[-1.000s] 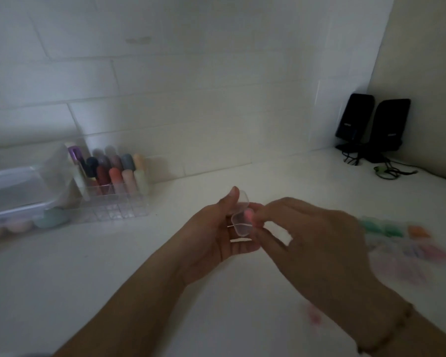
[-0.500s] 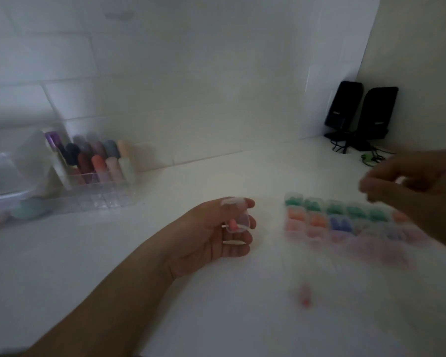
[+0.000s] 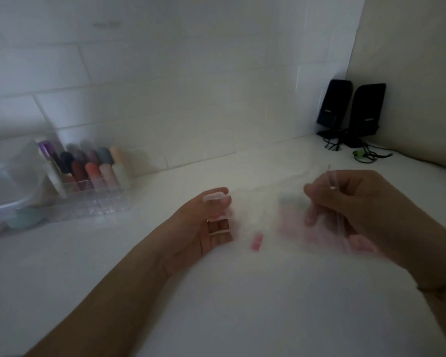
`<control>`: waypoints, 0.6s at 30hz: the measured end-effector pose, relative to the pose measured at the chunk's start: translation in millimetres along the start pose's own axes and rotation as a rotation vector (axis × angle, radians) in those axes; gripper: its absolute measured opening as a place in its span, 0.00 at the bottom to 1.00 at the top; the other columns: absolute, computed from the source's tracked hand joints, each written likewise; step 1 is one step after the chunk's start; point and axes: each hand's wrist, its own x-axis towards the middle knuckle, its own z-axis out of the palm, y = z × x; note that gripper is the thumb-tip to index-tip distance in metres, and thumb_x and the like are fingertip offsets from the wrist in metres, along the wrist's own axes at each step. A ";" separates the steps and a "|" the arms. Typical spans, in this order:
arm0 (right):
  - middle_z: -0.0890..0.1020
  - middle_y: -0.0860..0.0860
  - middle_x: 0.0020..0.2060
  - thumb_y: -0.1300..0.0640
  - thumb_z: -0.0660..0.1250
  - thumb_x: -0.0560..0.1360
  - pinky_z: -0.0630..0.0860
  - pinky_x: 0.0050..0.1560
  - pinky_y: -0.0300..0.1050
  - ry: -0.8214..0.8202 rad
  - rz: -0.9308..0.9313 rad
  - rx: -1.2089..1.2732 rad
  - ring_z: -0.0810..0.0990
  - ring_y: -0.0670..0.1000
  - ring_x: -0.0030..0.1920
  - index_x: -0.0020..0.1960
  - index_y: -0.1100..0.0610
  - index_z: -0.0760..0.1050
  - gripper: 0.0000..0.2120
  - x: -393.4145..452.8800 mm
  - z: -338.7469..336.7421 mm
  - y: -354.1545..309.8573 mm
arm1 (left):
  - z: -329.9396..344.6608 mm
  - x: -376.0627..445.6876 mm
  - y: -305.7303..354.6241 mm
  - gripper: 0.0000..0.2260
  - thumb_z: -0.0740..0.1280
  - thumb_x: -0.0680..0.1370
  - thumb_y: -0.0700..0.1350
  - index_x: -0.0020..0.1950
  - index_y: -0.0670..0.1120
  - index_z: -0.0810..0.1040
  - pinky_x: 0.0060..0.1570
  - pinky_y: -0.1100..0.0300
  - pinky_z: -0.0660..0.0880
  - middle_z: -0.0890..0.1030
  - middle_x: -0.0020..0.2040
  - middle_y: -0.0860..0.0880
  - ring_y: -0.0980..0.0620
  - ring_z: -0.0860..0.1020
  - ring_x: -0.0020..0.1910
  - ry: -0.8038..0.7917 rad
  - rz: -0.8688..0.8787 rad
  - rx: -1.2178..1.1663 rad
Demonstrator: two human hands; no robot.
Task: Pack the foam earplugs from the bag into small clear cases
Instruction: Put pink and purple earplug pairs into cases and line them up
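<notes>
Storage came first at the far left: a translucent lidded tub [image 3: 3,186], and beside it a clear divided organiser [image 3: 88,191] holding upright coloured tubes, both on the white bench [image 3: 216,305] against the tiled wall. Near the middle, the left hand [image 3: 204,228] held a small clear case [image 3: 215,199], its fingers curled round it with the thumb on the lid; what lay inside could not be made out. Just right of that hand a single pink earplug [image 3: 256,242] lay loose on the bench. Further right, the right hand [image 3: 358,210] pinched the top edge of the clear bag [image 3: 307,228] between thumb and fingers; the bag was blurred, with pink and greenish earplugs inside. Two black speakers [image 3: 350,112] stood in the far right corner, well apart.
</notes>
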 end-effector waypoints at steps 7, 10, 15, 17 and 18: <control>0.81 0.53 0.29 0.53 0.66 0.75 0.79 0.38 0.58 0.124 0.038 0.432 0.73 0.51 0.26 0.46 0.71 0.74 0.19 7.6 24.6 10.9 | -10.1 4.0 0.9 0.29 0.75 0.66 0.36 0.64 0.47 0.70 0.57 0.38 0.75 0.76 0.51 0.38 0.33 0.81 0.51 -0.042 0.103 -0.233; 0.83 0.59 0.36 0.55 0.67 0.72 0.74 0.46 0.76 0.157 0.012 0.574 0.76 0.55 0.31 0.40 0.60 0.78 0.08 8.1 31.3 12.2 | -12.1 4.9 2.3 0.30 0.71 0.64 0.31 0.63 0.49 0.69 0.50 0.44 0.79 0.79 0.52 0.35 0.32 0.81 0.52 -0.044 0.108 -0.292; 0.84 0.63 0.42 0.61 0.68 0.64 0.79 0.32 0.45 -0.089 0.023 0.718 0.81 0.57 0.35 0.56 0.64 0.76 0.21 7.6 34.0 18.1 | -8.5 8.3 1.7 0.27 0.66 0.64 0.28 0.59 0.48 0.68 0.41 0.51 0.82 0.80 0.41 0.40 0.39 0.83 0.39 0.073 0.138 -0.235; 0.84 0.64 0.46 0.64 0.66 0.56 0.81 0.36 0.46 -0.227 -0.024 0.763 0.83 0.59 0.40 0.55 0.65 0.79 0.27 7.5 33.3 20.8 | -13.7 11.3 0.5 0.29 0.67 0.65 0.27 0.63 0.44 0.68 0.40 0.52 0.81 0.76 0.44 0.39 0.41 0.82 0.39 0.115 0.144 -0.245; 0.84 0.64 0.47 0.65 0.65 0.53 0.81 0.39 0.46 -0.265 -0.056 0.758 0.84 0.60 0.42 0.53 0.65 0.81 0.27 7.1 34.0 21.6 | -15.1 11.7 0.9 0.30 0.67 0.66 0.27 0.66 0.41 0.67 0.41 0.52 0.81 0.74 0.48 0.38 0.42 0.82 0.40 0.120 0.140 -0.248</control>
